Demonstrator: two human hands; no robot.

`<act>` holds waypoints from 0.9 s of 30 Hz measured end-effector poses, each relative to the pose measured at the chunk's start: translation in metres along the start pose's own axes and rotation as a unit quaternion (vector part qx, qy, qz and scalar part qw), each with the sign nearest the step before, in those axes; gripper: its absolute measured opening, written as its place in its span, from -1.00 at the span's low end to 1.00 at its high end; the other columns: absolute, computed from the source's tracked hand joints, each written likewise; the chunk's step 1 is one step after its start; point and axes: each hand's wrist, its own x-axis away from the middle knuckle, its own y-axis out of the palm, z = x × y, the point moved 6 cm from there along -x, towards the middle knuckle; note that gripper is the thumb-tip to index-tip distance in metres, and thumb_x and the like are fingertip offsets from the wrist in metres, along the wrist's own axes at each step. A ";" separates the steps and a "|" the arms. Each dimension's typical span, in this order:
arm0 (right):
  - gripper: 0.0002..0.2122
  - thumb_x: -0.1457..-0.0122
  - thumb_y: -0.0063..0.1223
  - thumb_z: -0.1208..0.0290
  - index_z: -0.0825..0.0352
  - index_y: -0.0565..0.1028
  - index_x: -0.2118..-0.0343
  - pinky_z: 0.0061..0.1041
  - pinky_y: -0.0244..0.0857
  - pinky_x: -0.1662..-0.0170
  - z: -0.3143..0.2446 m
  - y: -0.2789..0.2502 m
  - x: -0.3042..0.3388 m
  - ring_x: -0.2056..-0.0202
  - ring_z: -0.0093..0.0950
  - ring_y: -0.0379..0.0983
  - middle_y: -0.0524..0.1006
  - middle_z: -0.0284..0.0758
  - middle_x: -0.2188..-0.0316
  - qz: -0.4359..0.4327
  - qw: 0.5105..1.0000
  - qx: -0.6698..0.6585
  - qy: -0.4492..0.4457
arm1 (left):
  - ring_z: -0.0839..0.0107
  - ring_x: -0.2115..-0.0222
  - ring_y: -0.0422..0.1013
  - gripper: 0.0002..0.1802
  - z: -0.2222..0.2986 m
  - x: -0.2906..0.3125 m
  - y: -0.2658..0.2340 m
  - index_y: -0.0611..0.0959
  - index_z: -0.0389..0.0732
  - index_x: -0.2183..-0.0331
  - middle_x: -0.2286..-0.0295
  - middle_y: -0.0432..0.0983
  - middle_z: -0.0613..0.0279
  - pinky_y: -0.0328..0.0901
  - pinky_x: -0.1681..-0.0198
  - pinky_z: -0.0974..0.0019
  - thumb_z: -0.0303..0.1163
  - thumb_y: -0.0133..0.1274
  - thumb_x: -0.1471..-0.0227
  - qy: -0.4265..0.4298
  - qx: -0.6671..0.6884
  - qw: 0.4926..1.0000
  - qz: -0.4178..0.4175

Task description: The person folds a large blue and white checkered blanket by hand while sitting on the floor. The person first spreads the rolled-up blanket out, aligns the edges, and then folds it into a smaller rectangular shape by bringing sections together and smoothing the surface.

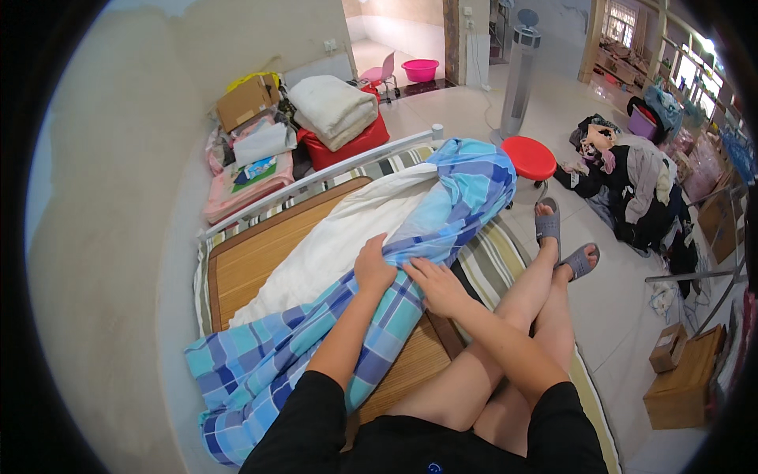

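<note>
A blue checked quilt cover lies in folds across the bed in front of me, its far end bunched near the bed's far right corner. A white quilt shows along its left side, partly beneath the checked cloth; how far it runs inside cannot be made out. My left hand is closed on the cover's edge at the middle of the bed. Just to its right, my right hand rests on the same cloth with its fingers stretched out and apart.
Under the bedding is a wooden mat on a striped mattress. Past the white bed rail are a folded white quilt on a red bag and a cardboard box. A red stool, tower fan and clothes pile stand right.
</note>
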 end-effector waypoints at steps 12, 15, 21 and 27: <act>-0.74 0.03 0.10 0.20 0.30 0.41 0.41 -0.35 0.17 0.12 0.020 0.016 -0.089 0.29 -0.33 0.34 0.39 -0.29 0.44 0.117 0.985 -0.027 -0.123 | -0.07 0.35 0.46 -0.70 -0.125 -0.066 0.122 0.66 -0.25 0.41 0.42 0.54 -0.15 0.33 0.24 0.06 -0.33 -0.04 0.22 -0.147 0.086 0.964 -0.204; -0.75 -0.06 0.02 0.18 0.30 0.49 0.48 -0.39 0.19 0.21 0.024 0.048 -0.113 0.34 -0.36 0.41 0.49 -0.30 0.49 0.065 0.997 -0.045 -0.021 | -0.08 0.33 0.46 -0.70 -0.134 -0.065 0.129 0.66 -0.26 0.43 0.41 0.54 -0.17 0.33 0.24 0.06 -0.31 -0.05 0.21 -0.162 0.079 0.949 -0.259; -0.60 -0.12 -0.09 0.12 0.22 0.50 0.76 -0.30 0.29 0.45 0.035 0.081 -0.119 0.61 -0.27 0.45 0.49 -0.26 0.72 -0.012 0.999 -0.017 0.036 | -0.06 0.32 0.47 -0.72 -0.105 -0.074 0.111 0.64 -0.22 0.39 0.38 0.54 -0.14 0.33 0.24 0.02 -0.33 -0.06 0.17 -0.171 -0.055 0.961 -0.213; -0.52 -0.17 -0.22 0.05 0.23 0.53 0.74 -0.23 0.32 0.51 -0.008 0.044 -0.090 0.64 -0.23 0.47 0.50 -0.22 0.72 -0.117 0.987 -0.075 0.082 | -0.05 0.31 0.48 -0.76 -0.115 -0.109 0.077 0.61 -0.21 0.43 0.41 0.55 -0.12 0.33 0.24 0.00 -0.32 -0.09 0.11 -0.171 -0.166 0.964 -0.118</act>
